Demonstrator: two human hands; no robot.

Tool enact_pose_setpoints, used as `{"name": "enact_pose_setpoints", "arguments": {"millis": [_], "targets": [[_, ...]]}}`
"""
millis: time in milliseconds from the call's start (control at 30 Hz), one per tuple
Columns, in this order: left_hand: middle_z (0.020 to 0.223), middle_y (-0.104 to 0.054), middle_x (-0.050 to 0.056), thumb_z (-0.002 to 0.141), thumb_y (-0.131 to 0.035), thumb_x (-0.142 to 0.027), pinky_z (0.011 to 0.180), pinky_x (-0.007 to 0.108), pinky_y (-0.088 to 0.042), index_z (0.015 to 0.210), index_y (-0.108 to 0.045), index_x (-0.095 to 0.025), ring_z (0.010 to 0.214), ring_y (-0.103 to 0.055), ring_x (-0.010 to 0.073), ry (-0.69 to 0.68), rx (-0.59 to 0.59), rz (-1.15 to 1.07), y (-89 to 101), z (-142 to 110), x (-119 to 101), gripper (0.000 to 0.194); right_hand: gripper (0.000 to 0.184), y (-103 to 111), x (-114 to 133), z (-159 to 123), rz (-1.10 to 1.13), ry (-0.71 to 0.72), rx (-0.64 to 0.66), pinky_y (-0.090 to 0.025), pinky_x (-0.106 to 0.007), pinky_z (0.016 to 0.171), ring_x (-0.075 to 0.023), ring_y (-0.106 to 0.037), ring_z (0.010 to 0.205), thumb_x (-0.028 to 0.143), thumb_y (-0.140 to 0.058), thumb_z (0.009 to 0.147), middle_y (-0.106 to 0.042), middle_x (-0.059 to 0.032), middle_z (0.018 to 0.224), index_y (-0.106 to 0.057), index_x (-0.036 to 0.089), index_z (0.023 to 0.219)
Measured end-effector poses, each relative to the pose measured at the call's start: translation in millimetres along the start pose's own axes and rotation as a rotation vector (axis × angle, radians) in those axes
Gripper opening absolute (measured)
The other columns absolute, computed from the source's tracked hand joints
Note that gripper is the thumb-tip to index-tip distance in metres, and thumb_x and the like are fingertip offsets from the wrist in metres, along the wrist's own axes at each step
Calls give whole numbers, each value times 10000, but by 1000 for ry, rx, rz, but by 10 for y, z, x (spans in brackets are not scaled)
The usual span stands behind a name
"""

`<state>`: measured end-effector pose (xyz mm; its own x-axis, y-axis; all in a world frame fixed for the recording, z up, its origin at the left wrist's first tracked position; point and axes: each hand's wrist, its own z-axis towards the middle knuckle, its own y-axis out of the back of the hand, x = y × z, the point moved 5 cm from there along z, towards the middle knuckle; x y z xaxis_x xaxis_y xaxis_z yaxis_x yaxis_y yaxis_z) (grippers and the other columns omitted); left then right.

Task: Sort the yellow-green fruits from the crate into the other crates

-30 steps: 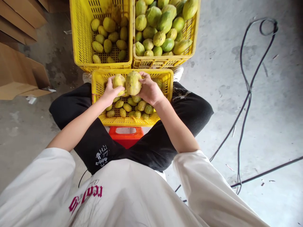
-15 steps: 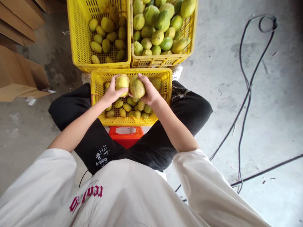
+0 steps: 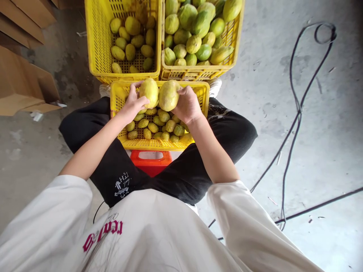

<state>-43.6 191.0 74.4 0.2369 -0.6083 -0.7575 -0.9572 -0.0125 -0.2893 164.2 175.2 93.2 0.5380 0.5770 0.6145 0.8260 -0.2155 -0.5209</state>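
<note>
My left hand (image 3: 134, 101) is closed around a yellow papaya (image 3: 149, 93), gripping it from its left and lower side. In my right hand (image 3: 187, 104) is another papaya (image 3: 169, 95), yellow-green with a blotchy skin, held from its right. The two fruits are side by side, a narrow gap between them, above the near yellow crate (image 3: 160, 144). Inside that crate lie several smaller yellow-green fruits (image 3: 153, 127), partly hidden by my hands and the held papayas.
Beyond stand two more yellow crates: the left one (image 3: 95, 49) holds several fruits, the right one (image 3: 238, 41) is fuller with larger papayas (image 3: 202, 22). A red plastic stool (image 3: 150, 163) shows between my legs. Cardboard boxes (image 3: 25, 81) stand left; black cable (image 3: 299, 107) lies right.
Both papayas have come up slightly and look larger, now tilted more upright. My right hand has turned and shifted to the right side of its fruit. The view has shifted slightly.
</note>
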Motion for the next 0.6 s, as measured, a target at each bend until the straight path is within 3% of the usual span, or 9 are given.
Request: {"name": "enact_pose_setpoints", "arguments": {"millis": [100, 200, 267, 367, 467, 600], "targets": [[1725, -744, 54, 861, -1070, -328, 1345, 566, -689, 1773, -548, -504, 1799, -644, 426, -86, 17, 47, 3, -17, -25, 1065, 193, -8, -28, 39, -11, 67, 58, -704, -542, 1217, -348, -780, 1542, 584, -830, 1028, -920, -9, 1063, -772, 401, 1054], [1752, -718, 66, 873, -1116, -459, 1411, 559, -636, 1805, -555, -499, 1853, -571, 435, -216, 91, 158, -2, 59, -46, 1089, 329, 33, -92, 119, -6, 104, 84, -712, -520, 1206, -337, -781, 1561, 679, -930, 1060, -926, -7, 1123, -781, 388, 1098], [1769, -700, 103, 851, -1138, -545, 1471, 568, -580, 1825, -570, -433, 1864, -544, 453, -322, 212, 272, -30, 153, -40, 1134, 473, 87, -123, 175, -13, 146, 88, -738, -511, 1175, -351, -802, 1514, 755, -1034, 964, -926, -14, 1151, -781, 392, 1130], [1760, -701, 128, 811, -1155, -618, 1481, 601, -567, 1819, -600, -376, 1811, -591, 476, -409, 346, 387, -47, 275, 33, 1175, 641, 178, -130, 208, -30, 248, 86, -791, -517, 1129, -358, -833, 1367, 686, -1148, 770, -904, 0, 1187, -754, 380, 1173], [1664, -748, 94, 918, -1056, -591, 1416, 632, -621, 1785, -627, -373, 1727, -676, 454, -373, 349, 351, -18, 316, 113, 991, 679, 247, -140, 196, -112, 299, 65, -820, -535, 1099, -358, -826, 1407, 700, -1134, 821, -868, 9, 1270, -700, 383, 1236], [1563, -821, 69, 1091, -804, -450, 1368, 596, -657, 1741, -663, -387, 1699, -688, 392, -198, 315, 242, -17, 254, 141, 667, 721, 311, -114, 238, -210, 351, 38, -803, -527, 1148, -381, -746, 1610, 837, -1096, 882, -857, 0, 1357, -654, 409, 1258]]}}
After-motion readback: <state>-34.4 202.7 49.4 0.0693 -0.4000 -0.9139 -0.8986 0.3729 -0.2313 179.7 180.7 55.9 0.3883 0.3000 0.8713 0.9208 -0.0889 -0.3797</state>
